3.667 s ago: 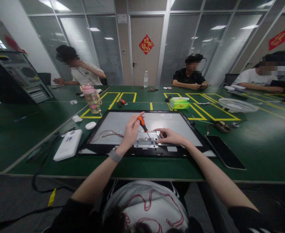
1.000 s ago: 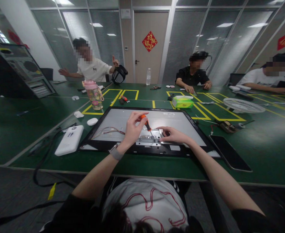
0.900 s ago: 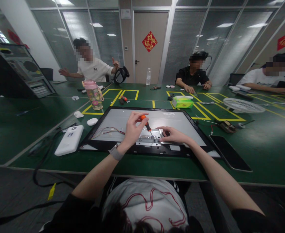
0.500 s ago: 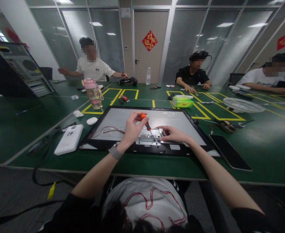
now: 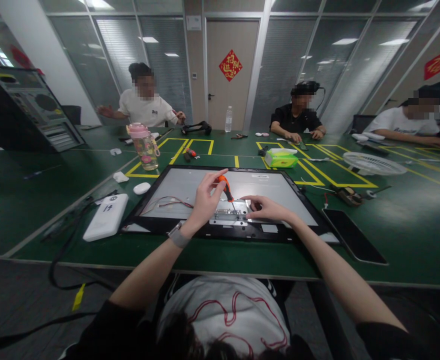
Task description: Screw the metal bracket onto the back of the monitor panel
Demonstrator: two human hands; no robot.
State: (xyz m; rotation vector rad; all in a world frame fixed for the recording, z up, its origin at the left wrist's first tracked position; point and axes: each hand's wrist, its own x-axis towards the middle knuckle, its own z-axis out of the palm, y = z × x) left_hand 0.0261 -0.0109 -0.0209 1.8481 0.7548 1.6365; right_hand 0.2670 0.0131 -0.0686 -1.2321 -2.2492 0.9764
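Note:
My left hand [image 5: 207, 196] is closed round the orange and black handle of a screwdriver [image 5: 227, 190]. Its shaft slants down to a metal bracket [image 5: 217, 220], where the tip meets a small spot near the right end. My right hand [image 5: 268, 207] holds that bracket's right side, with the thumb low and the index finger stretched along the top; its other fingers curl in. The bracket lies at the near edge of a flat display panel [image 5: 190, 179] with a black frame. Thin wires [image 5: 175, 200] run over the panel's left part.
Left of the panel are a white power bank [image 5: 106, 217], a white case [image 5: 142, 188] and a pink-lidded bottle [image 5: 145, 147]. A phone [image 5: 353, 235] lies to the right. Beyond are a green tissue pack [image 5: 281, 158] and a white fan grille [image 5: 373, 163]. Several people sit across the table.
The screwdriver handle has turned slightly in my left hand, its tip staying at the bracket. My right hand keeps its place. Across the table, a person's hands have moved near a dark headset.

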